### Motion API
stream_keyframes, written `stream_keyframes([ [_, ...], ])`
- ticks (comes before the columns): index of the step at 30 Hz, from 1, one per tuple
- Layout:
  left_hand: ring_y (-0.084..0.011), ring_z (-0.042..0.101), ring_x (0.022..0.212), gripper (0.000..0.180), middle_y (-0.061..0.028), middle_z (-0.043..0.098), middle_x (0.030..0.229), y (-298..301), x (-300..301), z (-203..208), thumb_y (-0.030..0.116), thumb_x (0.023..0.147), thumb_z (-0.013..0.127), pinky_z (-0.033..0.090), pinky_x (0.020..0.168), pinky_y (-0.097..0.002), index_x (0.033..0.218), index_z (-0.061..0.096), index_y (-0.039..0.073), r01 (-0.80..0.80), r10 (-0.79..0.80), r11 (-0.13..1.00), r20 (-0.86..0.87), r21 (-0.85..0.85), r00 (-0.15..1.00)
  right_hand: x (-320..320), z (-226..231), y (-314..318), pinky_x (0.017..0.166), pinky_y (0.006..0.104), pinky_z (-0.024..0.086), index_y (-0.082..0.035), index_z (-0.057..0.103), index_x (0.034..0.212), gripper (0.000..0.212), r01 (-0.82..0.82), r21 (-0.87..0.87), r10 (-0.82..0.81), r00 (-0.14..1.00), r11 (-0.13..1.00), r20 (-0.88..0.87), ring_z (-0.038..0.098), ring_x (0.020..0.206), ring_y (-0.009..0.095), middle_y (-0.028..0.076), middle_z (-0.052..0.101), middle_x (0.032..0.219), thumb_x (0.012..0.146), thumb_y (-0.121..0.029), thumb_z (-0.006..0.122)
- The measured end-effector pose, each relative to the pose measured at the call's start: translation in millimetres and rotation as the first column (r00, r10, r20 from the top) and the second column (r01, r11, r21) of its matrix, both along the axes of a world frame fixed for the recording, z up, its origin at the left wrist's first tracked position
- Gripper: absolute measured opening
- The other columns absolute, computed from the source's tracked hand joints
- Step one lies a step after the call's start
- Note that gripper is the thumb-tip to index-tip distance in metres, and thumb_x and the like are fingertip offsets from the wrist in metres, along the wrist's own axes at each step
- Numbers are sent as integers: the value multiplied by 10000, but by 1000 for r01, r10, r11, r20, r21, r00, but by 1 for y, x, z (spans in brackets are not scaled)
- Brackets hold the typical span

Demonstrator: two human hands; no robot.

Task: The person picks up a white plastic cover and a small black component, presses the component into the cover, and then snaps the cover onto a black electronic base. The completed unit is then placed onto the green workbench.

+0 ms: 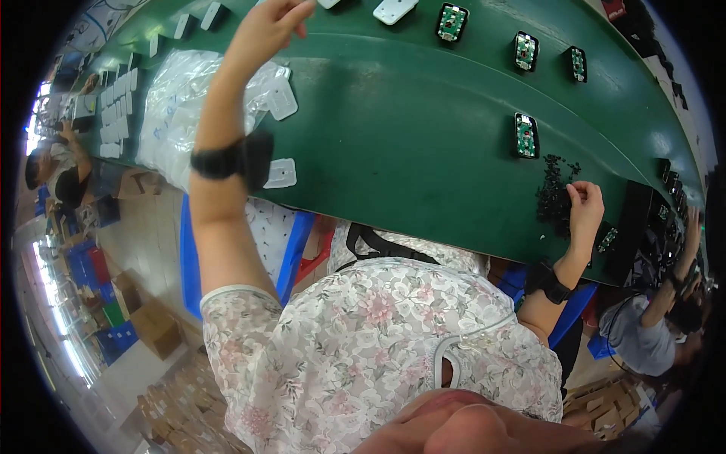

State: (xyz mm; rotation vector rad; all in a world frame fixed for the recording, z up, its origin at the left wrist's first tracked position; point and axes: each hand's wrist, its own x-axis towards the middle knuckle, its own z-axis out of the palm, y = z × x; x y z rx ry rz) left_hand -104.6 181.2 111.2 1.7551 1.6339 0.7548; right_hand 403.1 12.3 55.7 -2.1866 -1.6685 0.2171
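My left hand (pixel 266 29) is stretched far out over the green conveyor belt (pixel 408 136), fingers loosely bent, with nothing visible in it. It is just left of a white plastic cover (pixel 394 10) near the far edge. More white covers (pixel 280 173) lie beside a clear bag of white parts (pixel 175 106) under my left forearm. My right hand (pixel 585 209) rests at the belt's near edge with fingers curled against a pile of small black parts (pixel 554 189). Whether it pinches one is hidden. A black housing with a green circuit board (pixel 525 135) lies just beyond that pile.
Three more housings with circuit boards (pixel 452 22) (pixel 525 51) (pixel 578 63) lie further along the belt. Other people sit at the belt on the far left (pixel 57 178) and lower right (pixel 650 333). Cardboard boxes (pixel 155 329) and blue crates (pixel 117 337) stand on the floor.
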Motion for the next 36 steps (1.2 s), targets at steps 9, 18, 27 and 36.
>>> stream_keyframes([
  [9, -298, 518, 970, 421, -106, 567, 976, -172, -25, -19, 135, 658, 748, 447, 799, -396, 1019, 546, 54, 176, -118, 983, -587, 43, 801, 2, -6, -8, 653, 274, 459, 3, 573, 875, 116, -67, -53, 68, 998, 996, 19, 530, 664, 163, 69, 531, 800, 793, -6, 654],
  [18, -345, 565, 819, 401, -122, 489, 971, -171, -9, -46, 79, 723, 690, 464, 671, -417, 1075, 498, 73, 152, -192, 981, -494, -119, 848, 3, -7, 1, 649, 326, 468, -4, 541, 914, 90, -4, 79, -4, 995, 997, 103, 587, 683, 231, 123, 603, 771, 859, -53, 594],
  [27, -270, 561, 617, 142, -102, 540, 761, -129, 62, -51, 90, 757, 707, 445, 554, -339, 804, 592, 21, 92, -101, 984, 49, 152, 994, 1, 7, 4, 609, 295, 451, -5, 611, 830, 151, 183, 155, -197, 977, 971, 82, 552, 623, 175, 90, 601, 705, 840, -147, 659],
  [36, -145, 495, 488, 82, -77, 550, 753, -129, 142, -58, 45, 820, 658, 403, 469, -265, 881, 624, 2, 151, -152, 988, 451, 40, 880, -40, 27, 13, 542, 182, 384, -10, 639, 853, 168, 284, 200, -107, 783, 938, -613, 495, 580, 61, 16, 590, 681, 897, -171, 618],
])
